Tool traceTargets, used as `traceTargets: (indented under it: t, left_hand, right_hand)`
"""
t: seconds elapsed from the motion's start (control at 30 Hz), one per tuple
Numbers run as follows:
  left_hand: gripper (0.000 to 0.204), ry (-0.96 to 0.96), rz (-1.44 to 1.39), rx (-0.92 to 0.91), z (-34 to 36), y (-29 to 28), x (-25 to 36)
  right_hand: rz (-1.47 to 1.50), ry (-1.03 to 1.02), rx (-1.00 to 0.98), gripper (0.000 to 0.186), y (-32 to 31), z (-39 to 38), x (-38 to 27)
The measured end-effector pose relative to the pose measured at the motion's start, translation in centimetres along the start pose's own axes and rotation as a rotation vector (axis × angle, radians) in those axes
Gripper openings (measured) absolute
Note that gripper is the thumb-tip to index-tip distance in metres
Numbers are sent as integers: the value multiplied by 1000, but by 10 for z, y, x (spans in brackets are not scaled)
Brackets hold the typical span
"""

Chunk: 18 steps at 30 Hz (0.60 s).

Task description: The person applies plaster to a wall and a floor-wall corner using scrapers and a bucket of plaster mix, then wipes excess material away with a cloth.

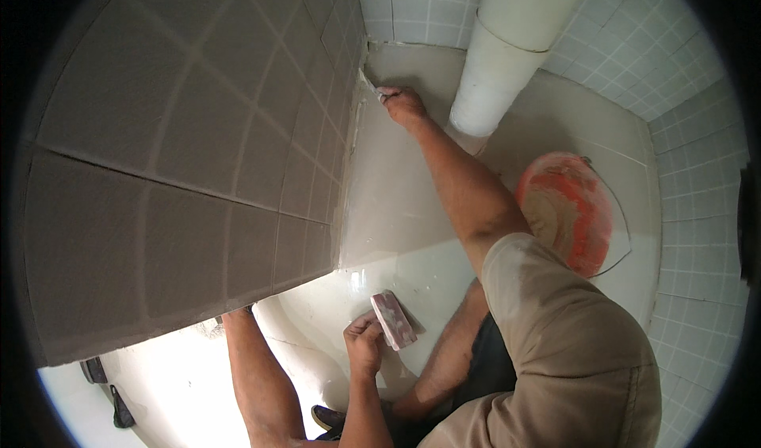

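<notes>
R hand (404,106) grips thin tool (371,85), tip unclear; L hand (363,342) grips pinkish block (395,321)

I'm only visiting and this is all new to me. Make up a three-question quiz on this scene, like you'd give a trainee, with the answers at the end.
1. What is the left hand holding?
2. True or false: the orange-red bucket is in the left half of the picture.
3. Which hand is nearer the white pipe? A: left; B: right; C: both equally near.

Key:
1. A pinkish rectangular block.
2. False; it is in the right half.
3. B, the right hand.
</notes>
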<state>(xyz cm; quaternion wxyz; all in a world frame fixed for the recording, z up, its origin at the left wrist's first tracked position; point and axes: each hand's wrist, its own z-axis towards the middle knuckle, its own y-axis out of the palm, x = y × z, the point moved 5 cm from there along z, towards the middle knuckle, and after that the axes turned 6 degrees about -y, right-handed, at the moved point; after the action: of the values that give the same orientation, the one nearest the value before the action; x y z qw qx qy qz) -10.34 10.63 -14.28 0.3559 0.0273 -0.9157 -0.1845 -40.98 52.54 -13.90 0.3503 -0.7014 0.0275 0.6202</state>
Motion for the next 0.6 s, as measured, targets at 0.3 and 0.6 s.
traceTargets:
  t: [0.3, 0.6]
  left_hand:
    - [26, 18, 69, 4, -2, -8, 1]
    - [28, 30, -14, -15, 1, 4, -2]
  right_hand:
    - [19, 1, -45, 31, 22, -38, 5]
    - [17, -53, 28, 27, 27, -98, 1]
